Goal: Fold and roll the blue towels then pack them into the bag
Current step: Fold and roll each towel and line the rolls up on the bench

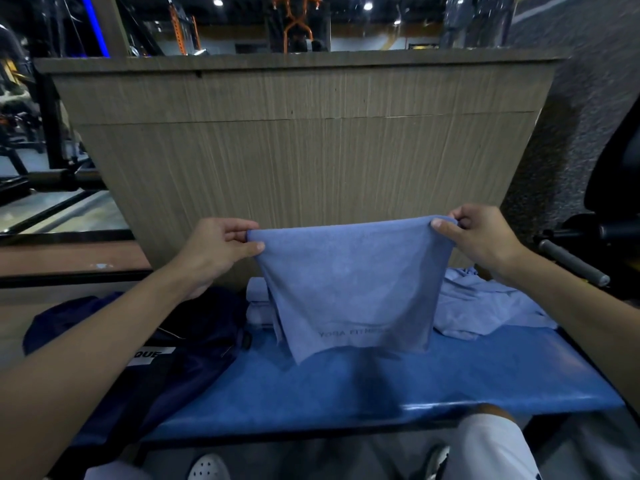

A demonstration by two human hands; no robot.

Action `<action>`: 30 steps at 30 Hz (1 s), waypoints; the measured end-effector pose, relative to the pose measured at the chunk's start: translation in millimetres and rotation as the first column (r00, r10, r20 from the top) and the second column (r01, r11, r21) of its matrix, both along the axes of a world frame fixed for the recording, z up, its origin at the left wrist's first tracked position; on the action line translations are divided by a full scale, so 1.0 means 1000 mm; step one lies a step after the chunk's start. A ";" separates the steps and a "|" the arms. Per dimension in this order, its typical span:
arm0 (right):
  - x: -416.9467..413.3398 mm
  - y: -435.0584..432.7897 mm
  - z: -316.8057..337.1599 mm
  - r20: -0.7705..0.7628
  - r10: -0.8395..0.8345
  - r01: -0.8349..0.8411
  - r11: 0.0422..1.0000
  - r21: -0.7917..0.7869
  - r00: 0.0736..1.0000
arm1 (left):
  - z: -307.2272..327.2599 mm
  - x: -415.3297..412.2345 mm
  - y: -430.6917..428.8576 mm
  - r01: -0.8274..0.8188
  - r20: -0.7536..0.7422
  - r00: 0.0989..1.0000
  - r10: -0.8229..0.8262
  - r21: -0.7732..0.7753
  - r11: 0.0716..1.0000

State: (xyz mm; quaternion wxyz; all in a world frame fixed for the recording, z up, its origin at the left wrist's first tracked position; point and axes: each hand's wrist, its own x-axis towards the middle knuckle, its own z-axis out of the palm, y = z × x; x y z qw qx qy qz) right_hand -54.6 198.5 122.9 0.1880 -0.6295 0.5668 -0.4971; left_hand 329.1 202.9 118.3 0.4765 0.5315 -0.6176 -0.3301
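Blue towel [349, 285] hangs from the fingers over the blue bench [346, 386]; left hand [218, 247] and right hand [481, 237] each pinch one top corner, bag [166, 344] below the left fingers.

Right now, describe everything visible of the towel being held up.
The towel is light blue, soft-looking cloth with faint lettering near its lower edge. It hangs spread flat in the air, the left hand and right hand each pinching a top corner. Its bottom narrows and dangles over the blue bench; whether it touches is unclear.
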 end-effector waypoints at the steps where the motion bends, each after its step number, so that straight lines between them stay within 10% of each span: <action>1: 0.000 0.001 0.000 0.004 0.003 -0.003 1.000 0.017 1.000 | -0.002 0.000 0.000 -0.008 0.023 1.000 0.008 -0.009 1.000; 9: -0.009 0.005 -0.005 0.054 0.033 -0.041 0.988 0.147 0.998 | -0.002 0.003 -0.003 -0.086 0.368 0.919 0.138 -0.155 0.984; 15: -0.003 0.005 -0.006 0.157 0.110 -0.126 0.987 0.096 0.981 | -0.005 -0.004 -0.005 -0.055 -0.122 0.991 0.054 -0.011 0.998; 21: -0.001 0.008 -0.003 0.198 0.096 -0.092 0.995 -0.027 0.975 | 0.004 -0.008 -0.001 -0.100 -0.163 0.984 0.066 -0.206 0.973; 30: -0.010 0.044 -0.106 -0.079 0.207 -0.149 0.877 0.456 0.975 | -0.094 0.004 0.038 0.089 0.083 0.988 -0.127 0.357 0.930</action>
